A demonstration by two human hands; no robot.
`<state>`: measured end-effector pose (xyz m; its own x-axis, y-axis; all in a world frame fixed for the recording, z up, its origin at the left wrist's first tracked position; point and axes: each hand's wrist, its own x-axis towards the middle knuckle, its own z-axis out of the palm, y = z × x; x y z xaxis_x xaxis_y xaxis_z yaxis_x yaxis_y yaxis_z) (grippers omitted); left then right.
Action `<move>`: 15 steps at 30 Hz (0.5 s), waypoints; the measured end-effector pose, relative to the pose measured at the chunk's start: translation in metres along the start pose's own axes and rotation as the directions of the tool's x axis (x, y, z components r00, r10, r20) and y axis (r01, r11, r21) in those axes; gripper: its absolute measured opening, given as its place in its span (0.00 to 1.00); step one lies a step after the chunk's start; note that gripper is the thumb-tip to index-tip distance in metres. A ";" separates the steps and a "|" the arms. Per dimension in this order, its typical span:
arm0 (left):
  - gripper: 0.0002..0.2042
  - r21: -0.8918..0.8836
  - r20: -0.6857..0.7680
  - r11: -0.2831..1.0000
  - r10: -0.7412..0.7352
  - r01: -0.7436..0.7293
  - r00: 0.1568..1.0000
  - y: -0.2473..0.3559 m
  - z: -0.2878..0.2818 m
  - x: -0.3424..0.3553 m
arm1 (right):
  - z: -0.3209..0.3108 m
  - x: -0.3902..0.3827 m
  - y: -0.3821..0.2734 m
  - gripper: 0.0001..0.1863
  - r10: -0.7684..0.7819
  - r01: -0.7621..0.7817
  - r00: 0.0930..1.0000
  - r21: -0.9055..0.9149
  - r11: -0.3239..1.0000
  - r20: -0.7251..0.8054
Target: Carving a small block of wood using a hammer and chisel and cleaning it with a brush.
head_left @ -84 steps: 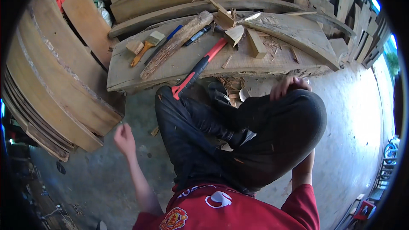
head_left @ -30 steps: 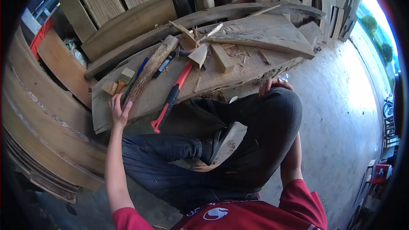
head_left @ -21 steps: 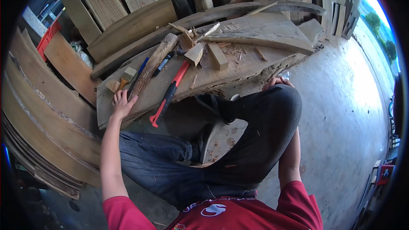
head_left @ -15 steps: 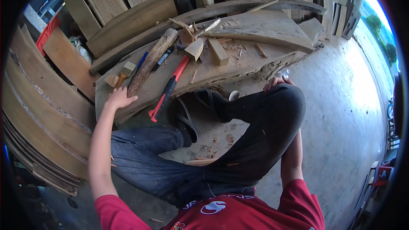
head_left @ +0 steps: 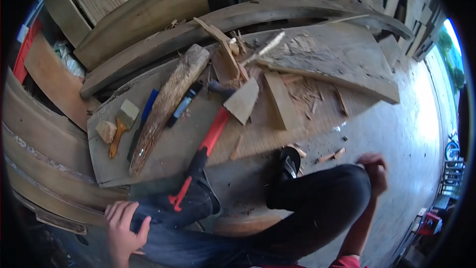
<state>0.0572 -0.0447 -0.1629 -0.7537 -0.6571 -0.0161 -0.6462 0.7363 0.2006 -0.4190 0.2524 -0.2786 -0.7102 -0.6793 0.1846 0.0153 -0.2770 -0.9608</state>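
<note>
My left hand (head_left: 124,228) lies on my left thigh with its fingers apart, holding nothing. Beside my bent right knee is my right hand (head_left: 375,171), its fingers bent and smeared; I cannot tell whether they are closed. A hatchet-like tool (head_left: 210,134) with a red and black handle lies across the thick wooden slab (head_left: 163,161), its handle end jutting past the near edge. A pale wedge-shaped piece (head_left: 242,101) sits at its dark head. Left of it lie a rough log piece (head_left: 171,104), a dark marker-like tool (head_left: 184,104) and a paintbrush (head_left: 123,124).
A small wood block (head_left: 105,131) lies by the brush. A rectangular wood piece (head_left: 280,100), shavings (head_left: 307,99) and a broad board (head_left: 342,59) lie on the slab's right. A curved beam (head_left: 238,17) runs behind. Stacked boards (head_left: 44,154) stand at the left.
My left hand has left the slab's near edge beside the log and come back onto my thigh. My right hand has shifted off the knee's top to its outer side. The view has moved closer to the slab.
</note>
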 end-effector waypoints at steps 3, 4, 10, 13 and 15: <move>0.14 -0.225 0.007 0.974 0.019 -0.017 1.000 -0.006 -0.010 0.031 | 0.036 0.070 -0.068 0.10 -0.280 0.360 0.925 -0.362 0.860 0.255; 0.12 -0.169 -0.144 0.975 0.124 -0.147 0.982 0.001 -0.011 0.060 | 0.055 0.095 -0.102 0.09 -0.369 0.526 0.829 -0.362 0.769 0.420; 0.29 -0.360 -0.550 0.823 0.193 -0.439 0.812 0.054 -0.062 0.135 | 0.148 0.150 -0.150 0.32 -0.238 0.702 0.577 -0.325 0.634 0.781; 0.31 -0.160 -0.491 0.900 0.284 -0.406 0.824 0.036 -0.087 0.093 | 0.166 0.131 -0.140 0.32 -0.336 0.641 0.682 -0.310 0.702 0.649; 0.33 -0.092 -0.559 0.956 0.181 -0.278 0.809 0.013 -0.067 0.050 | 0.170 0.111 -0.145 0.32 -0.370 0.612 0.746 -0.352 0.708 0.554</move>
<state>0.0188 -0.0787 -0.0950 -0.6602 -0.4885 0.5705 -0.3973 0.8717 0.2867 -0.3800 0.1015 -0.0838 -0.1460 -0.7808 0.6075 -0.6718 -0.3725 -0.6402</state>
